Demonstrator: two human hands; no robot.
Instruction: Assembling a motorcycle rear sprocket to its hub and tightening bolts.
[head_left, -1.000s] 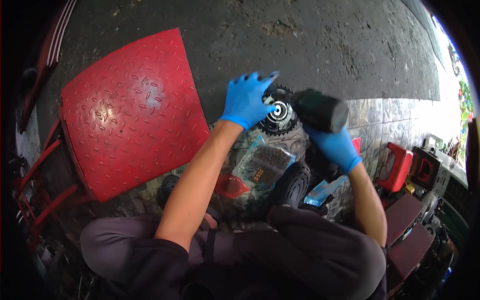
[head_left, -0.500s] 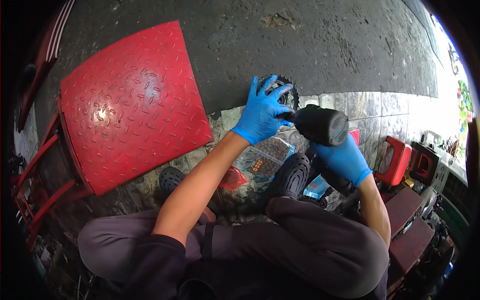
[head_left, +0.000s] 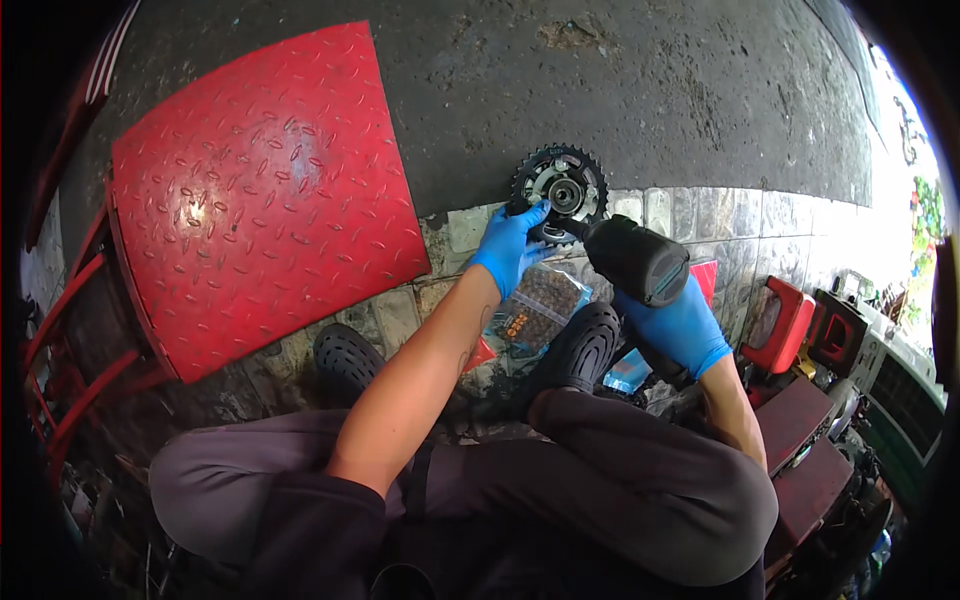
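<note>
A black toothed sprocket [head_left: 564, 196] with a metal hub stands in front of me, where the dark ground meets the tiles. My left hand [head_left: 509, 246], in a blue glove, grips its near left edge, thumb on the face and fingers along the lower rim. My right hand [head_left: 684, 328], also gloved, is closed round the handle of a black impact wrench [head_left: 640, 262]. The tool points left and away from me, and its tip meets the near right part of the sprocket. What exactly the tip sits on is too small to make out.
Clear plastic bags of dark parts [head_left: 540, 308] lie on the tiles beside my shoe [head_left: 583, 350]. A red tread-plate stand [head_left: 270, 190] fills the left. To the right are a red plastic case [head_left: 778, 325], dark red boxes [head_left: 795, 415] and assorted gear.
My left hand has come down toward me from over the sprocket to its near edge, uncovering the hub. The impact wrench has shifted slightly nearer, still against the sprocket.
</note>
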